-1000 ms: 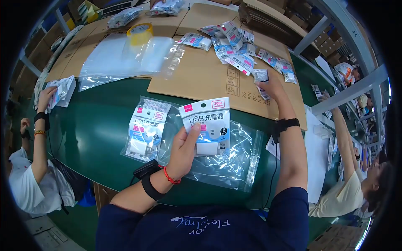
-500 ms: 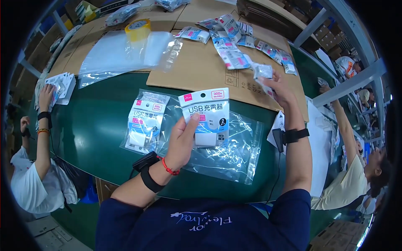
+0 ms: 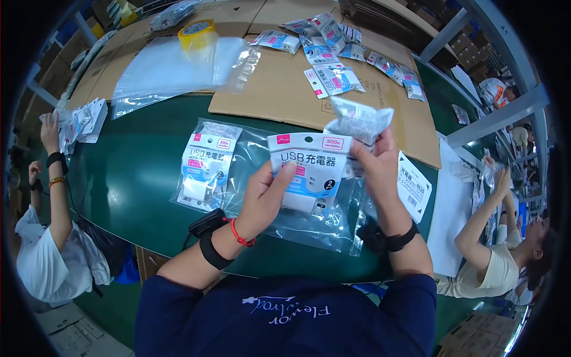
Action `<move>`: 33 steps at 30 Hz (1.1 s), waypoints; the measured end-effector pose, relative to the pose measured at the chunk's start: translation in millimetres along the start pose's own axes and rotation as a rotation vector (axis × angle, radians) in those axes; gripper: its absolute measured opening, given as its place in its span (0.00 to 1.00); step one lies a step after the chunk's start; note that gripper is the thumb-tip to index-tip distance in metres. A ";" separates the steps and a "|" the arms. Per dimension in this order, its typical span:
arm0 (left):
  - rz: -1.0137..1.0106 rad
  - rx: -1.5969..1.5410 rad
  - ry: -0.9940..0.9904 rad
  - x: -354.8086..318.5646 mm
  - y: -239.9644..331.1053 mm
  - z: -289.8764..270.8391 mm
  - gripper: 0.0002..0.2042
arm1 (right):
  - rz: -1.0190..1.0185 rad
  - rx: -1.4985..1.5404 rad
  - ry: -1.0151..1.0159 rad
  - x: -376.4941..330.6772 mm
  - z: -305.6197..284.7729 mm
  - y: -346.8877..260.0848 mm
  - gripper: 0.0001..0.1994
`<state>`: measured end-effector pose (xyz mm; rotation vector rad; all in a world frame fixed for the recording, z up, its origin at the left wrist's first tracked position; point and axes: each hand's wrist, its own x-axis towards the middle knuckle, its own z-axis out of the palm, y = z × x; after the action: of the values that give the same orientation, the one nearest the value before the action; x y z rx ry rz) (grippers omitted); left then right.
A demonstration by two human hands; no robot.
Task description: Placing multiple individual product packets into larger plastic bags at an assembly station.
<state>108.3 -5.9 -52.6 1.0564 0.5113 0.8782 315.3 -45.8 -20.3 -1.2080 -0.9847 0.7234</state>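
Observation:
My left hand (image 3: 260, 199) pinches a flat white and blue charger packet (image 3: 318, 157) upright, its printed front towards me and a white plug block showing low in it. My right hand (image 3: 382, 169) grips a second charger packet (image 3: 357, 116), its grey printed back showing, and is right beside the first packet's upper right corner. Beneath both hands lies a large clear plastic bag (image 3: 297, 232) on the green table (image 3: 137, 172). A third charger packet (image 3: 205, 169) rests at the bag's left end; I cannot tell whether it is inside or on top.
Loose charger packets (image 3: 336, 80) lie on a cardboard sheet (image 3: 267, 101) at the far side. Further left are a stack of clear bags (image 3: 160, 71) and a yellow tape roll (image 3: 197, 35). A white printed card (image 3: 414, 187) lies to the right. Co-workers sit at both sides.
My right hand has come from the cardboard back to the left hand, bringing a packet from the pile. The left hand's packet has shifted slightly right.

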 end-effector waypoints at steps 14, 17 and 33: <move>0.099 0.262 -0.031 0.3 4.3 1.0 0.15 | 0.312 0.562 -0.299 -41.8 10.1 -6.6 0.32; 0.120 0.249 -0.052 0.6 2.7 3.2 0.16 | 0.249 0.233 -0.345 -42.9 9.0 -10.5 0.32; 0.029 0.229 -0.080 -5.8 -1.7 5.0 0.13 | 0.145 0.336 -0.191 -53.5 17.2 13.8 0.21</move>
<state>109.3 -13.7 -52.2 1.3056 0.5389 0.8125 277.8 -82.4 -44.9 -0.9333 -0.8935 1.0886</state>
